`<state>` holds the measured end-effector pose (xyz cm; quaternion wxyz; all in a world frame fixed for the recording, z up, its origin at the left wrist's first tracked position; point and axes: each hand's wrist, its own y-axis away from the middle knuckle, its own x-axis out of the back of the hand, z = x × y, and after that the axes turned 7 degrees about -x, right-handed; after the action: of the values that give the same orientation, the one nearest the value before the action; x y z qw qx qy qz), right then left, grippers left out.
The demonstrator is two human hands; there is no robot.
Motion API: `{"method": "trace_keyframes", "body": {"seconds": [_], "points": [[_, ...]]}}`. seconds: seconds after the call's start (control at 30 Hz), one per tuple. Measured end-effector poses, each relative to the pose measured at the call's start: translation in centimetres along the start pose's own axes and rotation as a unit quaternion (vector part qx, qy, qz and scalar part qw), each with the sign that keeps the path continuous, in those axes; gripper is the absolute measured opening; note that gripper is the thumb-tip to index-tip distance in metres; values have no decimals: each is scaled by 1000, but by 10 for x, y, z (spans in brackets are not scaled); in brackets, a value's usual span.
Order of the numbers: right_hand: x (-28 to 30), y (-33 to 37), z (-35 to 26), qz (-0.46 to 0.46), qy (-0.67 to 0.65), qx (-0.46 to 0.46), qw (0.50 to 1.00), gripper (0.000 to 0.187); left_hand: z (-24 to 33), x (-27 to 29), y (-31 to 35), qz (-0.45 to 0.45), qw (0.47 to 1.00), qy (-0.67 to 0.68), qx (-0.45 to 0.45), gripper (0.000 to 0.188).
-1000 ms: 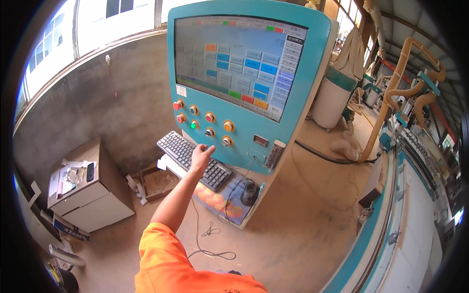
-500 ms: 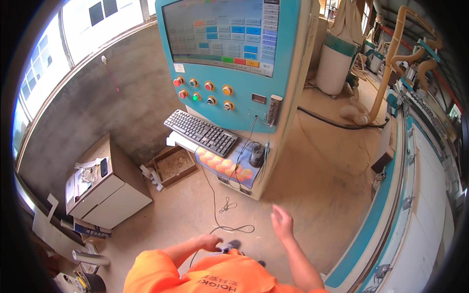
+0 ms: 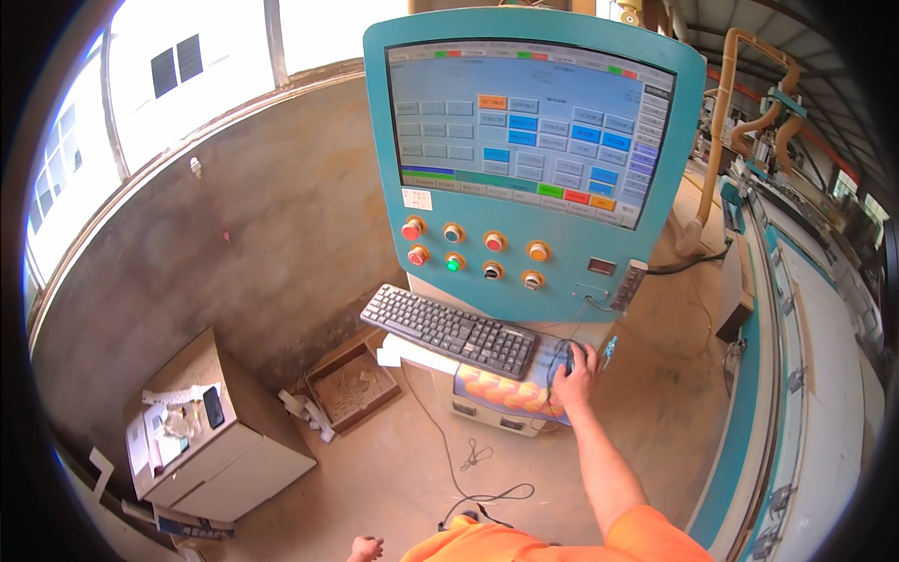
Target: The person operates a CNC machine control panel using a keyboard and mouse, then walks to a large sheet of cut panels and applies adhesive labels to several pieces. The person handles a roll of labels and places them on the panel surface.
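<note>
My right hand (image 3: 578, 382) lies over a black computer mouse (image 3: 568, 360), fingers wrapped round it, on a blue mouse pad with orange hexagons (image 3: 496, 386). To its left a black keyboard (image 3: 449, 330) rests on the ledge of a teal control cabinet (image 3: 552, 298). Above them is the cabinet's lit screen (image 3: 534, 131), filled with rows of coloured on-screen buttons. Low at the bottom edge hangs my left hand (image 3: 368, 548), its fingers curled in with nothing seen in them, apart from every object.
A small cabinet (image 3: 253, 473) at left bears papers and a phone (image 3: 213, 408). Beside it stands a shallow wooden box (image 3: 352, 389) with scraps. A loose cable (image 3: 496, 496) loops across the floor. Along the right runs a long machine bed (image 3: 815, 347).
My right hand has moved forward from the air onto the mouse. My left hand has dropped toward the bottom edge. The view has shifted closer to the control cabinet.
</note>
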<state>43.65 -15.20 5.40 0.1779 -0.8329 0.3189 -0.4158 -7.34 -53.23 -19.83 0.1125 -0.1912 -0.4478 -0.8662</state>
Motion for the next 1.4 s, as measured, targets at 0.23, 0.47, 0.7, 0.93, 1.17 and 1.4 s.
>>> {"method": "trace_keyframes", "body": {"seconds": [0.23,0.47,0.7,0.93,1.17,1.4], "points": [[-9,0,-5,-44,39,-66,996,53,35,44,-64,13,999,42,-30,29],[-12,2,0,-47,33,-60,997,48,126,-5,-38,-105,990,47,-81,35],[-13,2,-1,-58,30,-59,996,47,122,-7,-43,-125,990,-2,-69,41],[-17,2,7,-47,21,-42,998,48,71,19,-74,-68,997,-12,-37,36],[-15,2,3,-46,17,-35,998,47,78,8,-69,-94,994,-23,-43,40],[-14,2,1,-55,15,-41,998,47,107,-5,-48,-104,992,2,-74,46]]}}
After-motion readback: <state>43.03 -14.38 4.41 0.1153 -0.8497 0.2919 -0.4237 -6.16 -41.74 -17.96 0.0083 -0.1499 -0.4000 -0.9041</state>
